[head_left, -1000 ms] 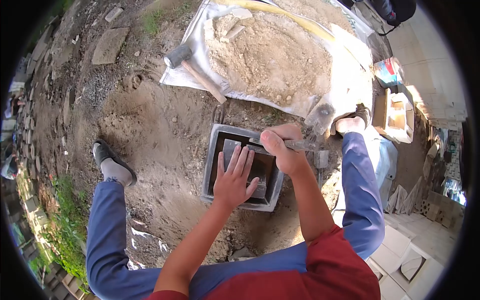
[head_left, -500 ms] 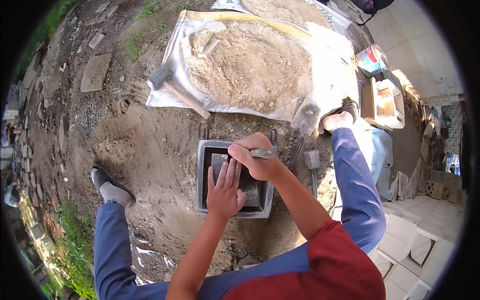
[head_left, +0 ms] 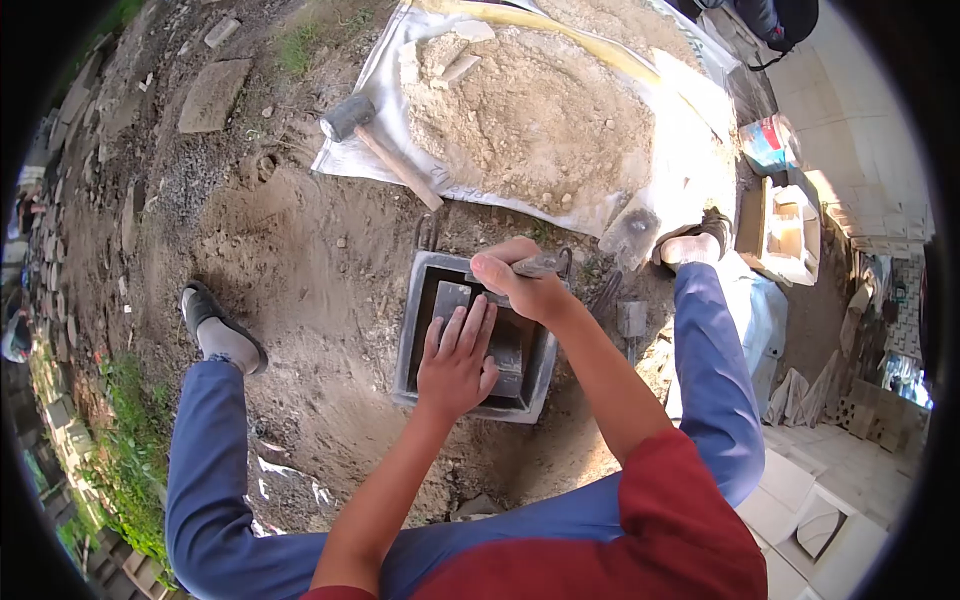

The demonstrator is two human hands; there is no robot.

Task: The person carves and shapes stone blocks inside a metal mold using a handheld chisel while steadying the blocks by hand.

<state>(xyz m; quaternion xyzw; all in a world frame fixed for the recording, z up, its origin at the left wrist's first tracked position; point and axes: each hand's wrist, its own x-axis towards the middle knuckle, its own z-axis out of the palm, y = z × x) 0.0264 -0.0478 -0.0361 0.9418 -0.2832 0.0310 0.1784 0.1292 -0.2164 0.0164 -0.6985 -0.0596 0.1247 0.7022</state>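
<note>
1. The bare left hand (head_left: 455, 370) lies on a flat grey slab (head_left: 452, 298) inside a square grey frame (head_left: 409, 330).
2. The bare right hand (head_left: 522, 287) grips a worn greyish handle (head_left: 541, 265).
3. A dark-headed, wooden-handled mallet (head_left: 394, 164) lies near pale heaped sand (head_left: 530, 120).

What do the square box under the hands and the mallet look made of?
Square box: probably metal, dull grey, going by its straight, crisp rim; plastic can't be excluded. Mallet head: likely rubber, matte dark grey, from its blunt, shineless block. Mallet handle: apparently unvarnished wood, from its pale, dull tan.
</note>
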